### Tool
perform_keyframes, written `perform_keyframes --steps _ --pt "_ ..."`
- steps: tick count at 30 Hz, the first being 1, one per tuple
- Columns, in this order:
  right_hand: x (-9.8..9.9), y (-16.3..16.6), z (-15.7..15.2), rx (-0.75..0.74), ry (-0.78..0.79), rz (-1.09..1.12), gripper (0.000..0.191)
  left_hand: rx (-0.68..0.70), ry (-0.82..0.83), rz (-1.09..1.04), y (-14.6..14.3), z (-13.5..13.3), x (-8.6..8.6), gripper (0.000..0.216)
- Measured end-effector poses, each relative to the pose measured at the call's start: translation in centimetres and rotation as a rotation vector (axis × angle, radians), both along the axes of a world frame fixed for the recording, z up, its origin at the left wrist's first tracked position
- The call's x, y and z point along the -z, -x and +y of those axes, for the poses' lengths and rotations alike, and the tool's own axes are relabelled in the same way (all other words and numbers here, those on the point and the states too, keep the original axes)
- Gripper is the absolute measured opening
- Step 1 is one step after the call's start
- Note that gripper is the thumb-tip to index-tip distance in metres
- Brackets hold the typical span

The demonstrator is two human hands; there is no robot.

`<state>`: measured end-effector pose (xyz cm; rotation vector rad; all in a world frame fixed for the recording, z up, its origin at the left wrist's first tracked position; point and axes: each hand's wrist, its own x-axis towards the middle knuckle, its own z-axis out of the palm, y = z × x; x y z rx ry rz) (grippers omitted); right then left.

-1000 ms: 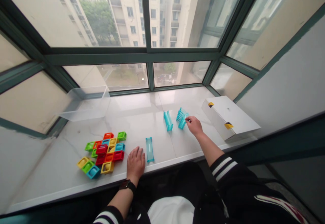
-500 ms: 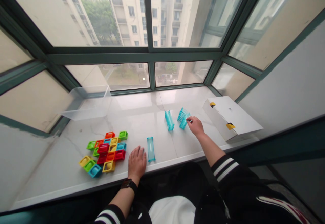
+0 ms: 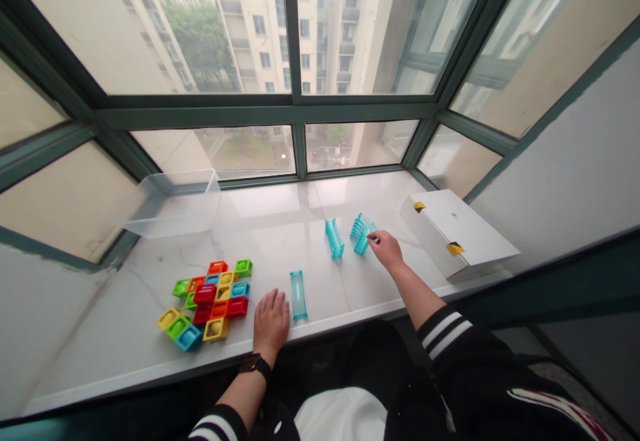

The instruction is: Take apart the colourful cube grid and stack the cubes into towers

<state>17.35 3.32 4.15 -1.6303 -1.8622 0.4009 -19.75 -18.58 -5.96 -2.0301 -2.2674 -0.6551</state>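
Observation:
My right hand point(image 3: 386, 251) pinches the end of a curved, ribbed, translucent turquoise plastic piece point(image 3: 363, 234) on the white marble sill point(image 3: 280, 241). A straight ribbed turquoise piece point(image 3: 335, 238) lies just left of it. My left hand point(image 3: 271, 324) rests flat near the sill's front edge, holding nothing. A flat translucent turquoise strip point(image 3: 299, 294) lies just to its right, and a cluster of interlocked red, orange, yellow, green and blue plastic blocks point(image 3: 210, 301) lies to its left.
A clear plastic bin point(image 3: 173, 204) stands against the window at the back left. A white cardboard box point(image 3: 453, 234) with yellow-and-black marks lies at the right end of the sill. Green window frames and glass run along the back.
The view has drifted slightly. My hands and the pieces hold the same places relative to one another.

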Motion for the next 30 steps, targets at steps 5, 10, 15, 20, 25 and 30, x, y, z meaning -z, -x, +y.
perform_keyframes --steps 5,10,15,20,25,30 --pt "-0.07 -0.03 0.00 0.000 0.005 -0.005 0.017 -0.003 0.003 0.011 -0.02 -0.02 -0.11 0.039" --pt "0.12 -0.09 -0.11 -0.001 0.013 0.010 0.019 0.006 0.001 0.011 -0.03 0.01 -0.19 0.040" --pt "0.21 -0.15 -0.20 -0.007 0.010 0.021 0.020 -0.002 0.000 -0.010 -0.16 0.01 -0.30 0.040" --pt "0.15 -0.16 -0.25 -0.011 0.008 0.022 0.022 -0.001 0.004 -0.006 -0.14 0.00 -0.33 0.040" --pt "0.15 -0.13 -0.25 -0.012 0.012 0.015 0.028 0.000 0.016 0.011 -0.18 -0.01 -0.41 0.041" --pt "0.36 -0.35 -0.40 -0.013 0.005 0.029 0.039 -0.006 -0.003 0.018 -0.26 -0.01 -0.38 0.039"
